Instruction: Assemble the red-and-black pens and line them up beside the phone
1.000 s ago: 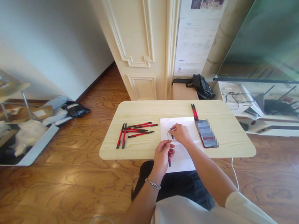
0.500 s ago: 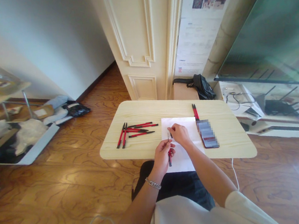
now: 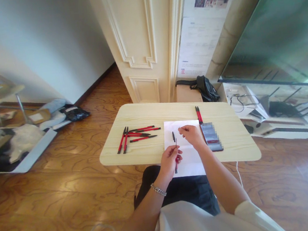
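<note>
My left hand [image 3: 171, 161] is closed around a disassembled red pen [image 3: 176, 166]. Its black end points down toward me, and a thin dark refill [image 3: 176, 142] sticks up out of the top. Farther up and to the right, my right hand [image 3: 191, 134] is pinched at the fingertips. A tiny pale bit shows at those fingertips, too small to name. A short black pen tip piece [image 3: 173, 136] lies on the white paper [image 3: 189, 163] between the two hands. Both hands are over that sheet.
Several red and black pens [image 3: 141, 134] lie on the left of the light wooden table [image 3: 114, 154]. Two more pens [image 3: 199, 114] lie above a phone [image 3: 212, 136] right of the paper. A black bag [image 3: 207, 88] rests behind the table.
My right hand has moved right, away from the refill and my left hand. The black tip piece now shows fully on the paper. My left hand keeps its hold on the pen.
</note>
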Motion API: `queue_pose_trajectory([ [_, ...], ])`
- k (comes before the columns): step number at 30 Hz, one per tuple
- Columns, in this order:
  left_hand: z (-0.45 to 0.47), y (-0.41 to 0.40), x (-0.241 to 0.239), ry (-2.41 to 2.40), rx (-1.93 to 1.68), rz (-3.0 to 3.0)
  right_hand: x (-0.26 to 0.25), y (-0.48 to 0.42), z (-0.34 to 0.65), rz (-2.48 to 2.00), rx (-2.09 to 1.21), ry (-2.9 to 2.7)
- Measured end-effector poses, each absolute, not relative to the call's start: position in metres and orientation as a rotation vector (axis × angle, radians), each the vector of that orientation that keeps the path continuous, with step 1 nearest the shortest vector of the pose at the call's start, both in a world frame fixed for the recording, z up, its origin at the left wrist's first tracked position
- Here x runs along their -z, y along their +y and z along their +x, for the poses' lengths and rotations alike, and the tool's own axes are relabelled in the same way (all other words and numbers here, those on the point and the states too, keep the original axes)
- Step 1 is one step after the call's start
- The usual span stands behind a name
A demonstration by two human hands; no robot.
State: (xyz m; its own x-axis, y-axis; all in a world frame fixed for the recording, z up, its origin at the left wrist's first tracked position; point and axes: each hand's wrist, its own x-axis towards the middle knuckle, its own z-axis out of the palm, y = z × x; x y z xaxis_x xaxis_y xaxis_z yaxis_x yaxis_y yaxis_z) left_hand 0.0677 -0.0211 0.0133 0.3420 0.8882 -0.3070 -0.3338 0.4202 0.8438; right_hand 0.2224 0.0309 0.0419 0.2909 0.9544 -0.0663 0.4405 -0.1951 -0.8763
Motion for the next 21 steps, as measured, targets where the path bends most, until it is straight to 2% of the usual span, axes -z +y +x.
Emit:
queue_pose_trajectory([
  [5,0.063,-0.021,-0.013,0.884,-0.934,0.753,-0.036,0.038,0.218,-2.152,-0.536,-1.582],
  [11,0.061,-0.019,-0.015,0.874,-0.94,0.754,-0.031,0.037,0.206,-2.304,-0.514,-1.626],
  [15,0.063,-0.018,-0.016,0.867,-0.944,0.756,-0.039,0.025,0.21,-2.11,-0.557,-1.538],
  [21,0.07,-0.019,-0.02,0.852,-0.933,0.794,-0.044,-0.008,0.208,-1.584,-1.045,-1.429],
])
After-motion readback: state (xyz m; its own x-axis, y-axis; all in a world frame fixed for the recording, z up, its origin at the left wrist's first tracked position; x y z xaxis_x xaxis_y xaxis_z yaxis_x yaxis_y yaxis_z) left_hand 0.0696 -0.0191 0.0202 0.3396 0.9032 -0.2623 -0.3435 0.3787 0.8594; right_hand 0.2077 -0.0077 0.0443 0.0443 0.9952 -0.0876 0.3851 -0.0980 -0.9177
